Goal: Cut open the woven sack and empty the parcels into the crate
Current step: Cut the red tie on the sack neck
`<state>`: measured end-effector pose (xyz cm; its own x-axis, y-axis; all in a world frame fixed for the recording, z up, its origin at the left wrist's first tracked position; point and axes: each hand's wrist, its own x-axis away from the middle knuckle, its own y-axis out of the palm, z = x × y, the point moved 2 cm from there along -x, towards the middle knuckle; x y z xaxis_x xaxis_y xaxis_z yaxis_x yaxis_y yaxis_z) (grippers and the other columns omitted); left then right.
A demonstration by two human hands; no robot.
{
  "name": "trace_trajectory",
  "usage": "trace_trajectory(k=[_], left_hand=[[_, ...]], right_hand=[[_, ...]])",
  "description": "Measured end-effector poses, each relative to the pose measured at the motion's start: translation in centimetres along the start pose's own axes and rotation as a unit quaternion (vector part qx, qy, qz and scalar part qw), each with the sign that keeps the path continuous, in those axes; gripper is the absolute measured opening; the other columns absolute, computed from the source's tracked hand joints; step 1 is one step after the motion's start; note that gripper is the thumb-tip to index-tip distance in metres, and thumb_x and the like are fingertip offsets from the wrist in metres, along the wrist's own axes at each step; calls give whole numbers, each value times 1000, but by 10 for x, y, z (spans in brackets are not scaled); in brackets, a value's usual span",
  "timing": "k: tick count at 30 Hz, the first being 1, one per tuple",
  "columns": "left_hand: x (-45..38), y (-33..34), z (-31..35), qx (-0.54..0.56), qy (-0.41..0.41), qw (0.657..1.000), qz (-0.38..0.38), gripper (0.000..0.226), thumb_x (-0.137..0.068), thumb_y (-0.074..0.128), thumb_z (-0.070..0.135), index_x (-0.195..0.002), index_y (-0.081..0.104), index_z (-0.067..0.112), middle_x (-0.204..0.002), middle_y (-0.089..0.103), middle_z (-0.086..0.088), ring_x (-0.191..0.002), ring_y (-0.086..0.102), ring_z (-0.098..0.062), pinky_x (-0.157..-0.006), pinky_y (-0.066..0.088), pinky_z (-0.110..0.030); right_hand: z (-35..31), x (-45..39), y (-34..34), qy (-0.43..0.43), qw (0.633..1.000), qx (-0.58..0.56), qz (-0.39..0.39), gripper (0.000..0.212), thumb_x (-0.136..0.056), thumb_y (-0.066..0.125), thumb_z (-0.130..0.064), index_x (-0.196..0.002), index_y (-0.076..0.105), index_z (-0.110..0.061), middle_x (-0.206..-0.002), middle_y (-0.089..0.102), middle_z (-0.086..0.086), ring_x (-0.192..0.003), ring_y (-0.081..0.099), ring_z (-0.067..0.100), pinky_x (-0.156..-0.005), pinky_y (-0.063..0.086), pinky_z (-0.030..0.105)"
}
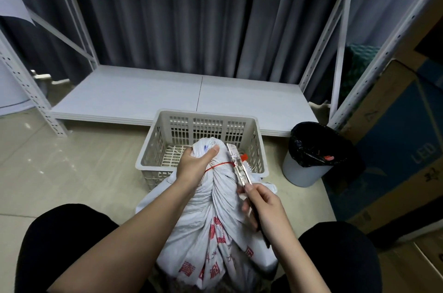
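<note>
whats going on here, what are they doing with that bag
A person sits on the floor with a white woven sack between their knees. The left hand grips the bunched neck above a red tie that still closes it. The right hand holds a utility knife with the blade up by the tie, ready to cut. The plastic crate just behind the sack looks empty, so no parcels are out yet.

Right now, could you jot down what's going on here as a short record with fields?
sack: white woven sack with red print, neck bunched and tied with a red tie
left hand: left hand grips the bunched top above the tie
right hand: right hand holds a utility knife, blade at the tie
crate: pale slatted crate behind the sack, no parcels visible inside
nearby: bin with black liner, to the right
</note>
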<state>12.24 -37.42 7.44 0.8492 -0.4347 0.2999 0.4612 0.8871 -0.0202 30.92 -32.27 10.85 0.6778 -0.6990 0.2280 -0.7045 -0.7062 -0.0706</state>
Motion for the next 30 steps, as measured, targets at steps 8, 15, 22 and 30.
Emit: trace_trajectory(k=[8,15,22,30], left_hand=[[6,-1,3,4,-1,1000,-12,80,-44,79,64,-112,64,24,-105,71,6,-97,67,-14,-93,53,-39],[5,-1,1,16,-5,1000,-20,79,-43,82,65,-110,65,26,-105,72,6,-97,68,-16,-92,54,-41],[6,-1,3,9,-15,999,-34,83,-45,80,65,-114,61,24,-108,70,4,-98,67,-17,-91,54,-42],[11,0,7,13,-29,999,-22,106,-60,80,56,-143,28,15,-140,46,-4,-125,49,-24,-106,40,-41]], right_hand=[[2,8,-17,29,993,112,-23,27,-96,53,-20,-78,64,-3,-47,44,2,-30,30,2,-34,23,11],[1,12,-19,97,992,54,-64,29,-97,49,-26,-79,65,-11,-45,38,-2,-29,22,6,-36,15,11],[3,12,-18,112,990,38,-82,31,-98,46,-28,-79,64,-12,-45,35,-5,-31,21,6,-38,13,9],[3,15,-19,124,986,54,-99,30,-99,45,-30,-79,63,-15,-46,35,-7,-33,19,5,-38,12,10]])
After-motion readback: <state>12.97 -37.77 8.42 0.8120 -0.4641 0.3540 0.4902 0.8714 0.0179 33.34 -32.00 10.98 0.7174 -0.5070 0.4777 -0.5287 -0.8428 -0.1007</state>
